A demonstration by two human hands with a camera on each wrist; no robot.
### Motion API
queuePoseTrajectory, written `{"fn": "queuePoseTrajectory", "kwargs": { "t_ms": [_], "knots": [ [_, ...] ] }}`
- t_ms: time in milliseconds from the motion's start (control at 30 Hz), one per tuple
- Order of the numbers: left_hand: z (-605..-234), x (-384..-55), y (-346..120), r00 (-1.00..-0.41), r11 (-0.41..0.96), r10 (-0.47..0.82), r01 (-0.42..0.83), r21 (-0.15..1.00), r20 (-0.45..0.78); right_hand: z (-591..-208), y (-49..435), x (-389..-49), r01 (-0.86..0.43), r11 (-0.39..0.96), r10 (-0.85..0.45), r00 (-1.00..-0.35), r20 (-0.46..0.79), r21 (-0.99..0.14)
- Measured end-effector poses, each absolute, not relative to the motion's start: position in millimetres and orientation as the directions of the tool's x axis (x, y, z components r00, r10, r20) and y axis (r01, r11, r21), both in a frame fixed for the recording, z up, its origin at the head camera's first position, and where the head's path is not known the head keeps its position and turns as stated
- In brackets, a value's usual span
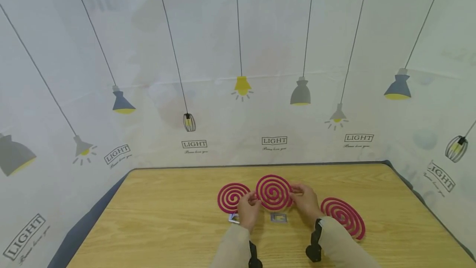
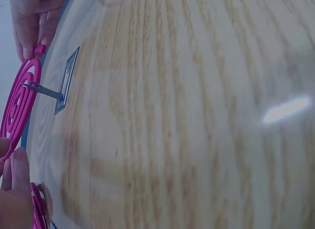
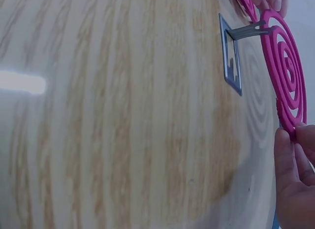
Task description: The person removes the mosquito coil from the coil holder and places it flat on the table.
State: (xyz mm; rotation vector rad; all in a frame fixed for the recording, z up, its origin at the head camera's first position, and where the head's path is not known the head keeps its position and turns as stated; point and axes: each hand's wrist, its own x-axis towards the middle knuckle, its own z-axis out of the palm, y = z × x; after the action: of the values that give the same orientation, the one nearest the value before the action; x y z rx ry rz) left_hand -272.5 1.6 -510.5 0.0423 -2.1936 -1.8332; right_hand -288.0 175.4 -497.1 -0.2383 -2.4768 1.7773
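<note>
A magenta mosquito coil [image 1: 273,192] is held tilted up above the table between both hands. My left hand [image 1: 248,212] pinches its left edge between thumb and fingers; the right hand [image 1: 305,202] pinches the right edge. Beneath it, a small metal coil stand [image 1: 279,217] has its frame flat on the wood. In the right wrist view the upright prong [image 3: 248,30] of that stand reaches the coil [image 3: 269,51]; whether the coil is seated on it, I cannot tell.
A second coil [image 1: 233,198] is at the left, with a metal stand [image 1: 233,218] by its lower edge, partly behind my left hand. Another coil [image 1: 343,215] lies right of my right wrist. The wooden table [image 1: 167,210] ends against a lamp-printed backdrop [image 1: 223,148].
</note>
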Motion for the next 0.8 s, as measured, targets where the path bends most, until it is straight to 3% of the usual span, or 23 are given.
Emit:
{"fn": "queuePoseTrajectory", "kwargs": {
  "t_ms": [333,800],
  "knots": [
    [-511,-267,4,-0.977,0.214,-0.147,0.123,0.969,0.156,-507,184,-290,0.046,0.446,0.155,-0.988,0.027,-0.894],
    [-515,-266,4,-0.989,0.238,-0.121,0.050,0.970,0.081,-512,182,-287,0.021,0.461,0.128,-0.991,0.043,-0.887]
  ]
}}
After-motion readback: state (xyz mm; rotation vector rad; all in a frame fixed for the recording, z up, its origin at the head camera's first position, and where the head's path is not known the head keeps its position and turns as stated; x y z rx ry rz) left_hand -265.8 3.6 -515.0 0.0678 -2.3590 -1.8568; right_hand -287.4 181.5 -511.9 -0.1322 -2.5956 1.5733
